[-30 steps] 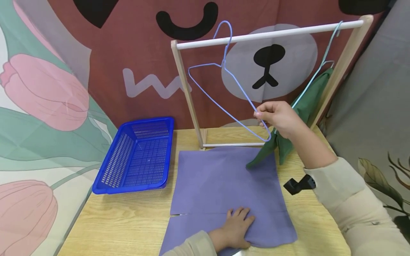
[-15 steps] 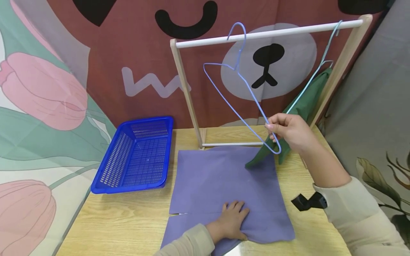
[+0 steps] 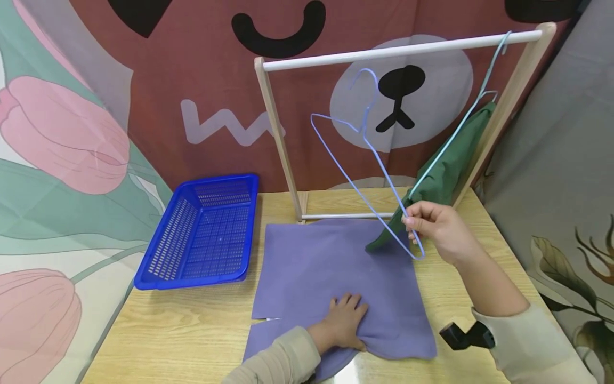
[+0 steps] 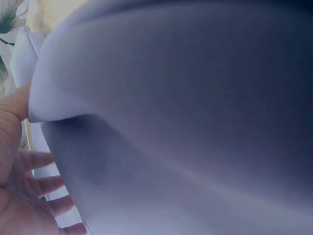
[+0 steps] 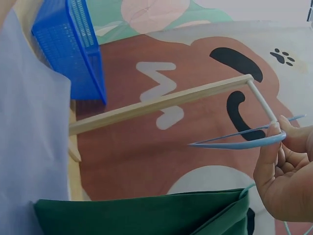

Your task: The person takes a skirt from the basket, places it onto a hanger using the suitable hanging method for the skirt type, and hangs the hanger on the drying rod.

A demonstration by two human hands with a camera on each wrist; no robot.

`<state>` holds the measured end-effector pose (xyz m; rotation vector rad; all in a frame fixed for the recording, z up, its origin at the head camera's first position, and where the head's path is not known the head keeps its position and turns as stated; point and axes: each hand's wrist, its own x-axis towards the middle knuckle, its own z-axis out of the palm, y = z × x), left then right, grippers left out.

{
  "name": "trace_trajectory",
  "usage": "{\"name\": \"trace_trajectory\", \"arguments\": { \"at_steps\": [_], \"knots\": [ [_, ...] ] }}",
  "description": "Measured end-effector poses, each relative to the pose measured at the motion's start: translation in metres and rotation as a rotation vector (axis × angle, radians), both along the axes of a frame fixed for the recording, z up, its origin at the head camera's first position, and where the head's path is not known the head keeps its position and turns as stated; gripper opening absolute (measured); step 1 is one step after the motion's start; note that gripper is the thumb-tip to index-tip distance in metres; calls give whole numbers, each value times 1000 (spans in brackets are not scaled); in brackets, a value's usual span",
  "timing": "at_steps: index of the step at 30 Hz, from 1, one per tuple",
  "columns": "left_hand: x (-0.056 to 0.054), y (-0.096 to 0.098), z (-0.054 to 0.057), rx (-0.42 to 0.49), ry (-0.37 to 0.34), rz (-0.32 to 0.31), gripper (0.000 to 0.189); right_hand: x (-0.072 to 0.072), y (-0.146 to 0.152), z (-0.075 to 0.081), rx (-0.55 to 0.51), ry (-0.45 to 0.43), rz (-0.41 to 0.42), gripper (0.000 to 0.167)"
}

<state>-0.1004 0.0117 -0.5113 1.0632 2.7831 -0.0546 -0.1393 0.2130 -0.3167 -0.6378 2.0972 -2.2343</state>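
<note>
Pinched between thumb and fingers of my right hand is a light-blue wire hanger, held near its lower right corner. It tilts in the air with its hook up, below the rack's top bar. In the right wrist view the hanger shows nearly edge-on. My left hand rests with spread fingers on a purple garment laid out on the table. Loose fabric fills most of the left wrist view, its edge covering some fingertips.
A rack with a white bar and wooden posts stands at the back. A green garment hangs on a pale teal hanger at its right, one corner overlapping the purple garment. A blue basket sits on the wooden table's left.
My right hand has brought the hanger down and to the right, its hook dropping from above the rack's bar to below it. My left hand has shifted slightly up on the garment.
</note>
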Motion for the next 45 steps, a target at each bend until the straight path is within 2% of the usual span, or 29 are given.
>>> {"name": "trace_trajectory", "arguments": {
  "at_steps": [6,14,22,30,38,45],
  "knots": [
    [-4,0,0,6,3,22,82,9,0,-15,17,-13,2,19],
    [-11,-2,0,18,62,21,81,16,1,-32,8,-30,15,23],
    [-19,2,1,13,52,53,82,20,0,-41,5,-30,16,25],
    [-24,2,2,33,80,56,79,25,1,-56,43,-102,-15,23],
    [-30,1,4,58,42,87,78,28,0,-68,61,-162,-38,20],
    [-35,1,4,51,27,101,82,27,-2,-77,23,-185,-61,21]
  ]
}}
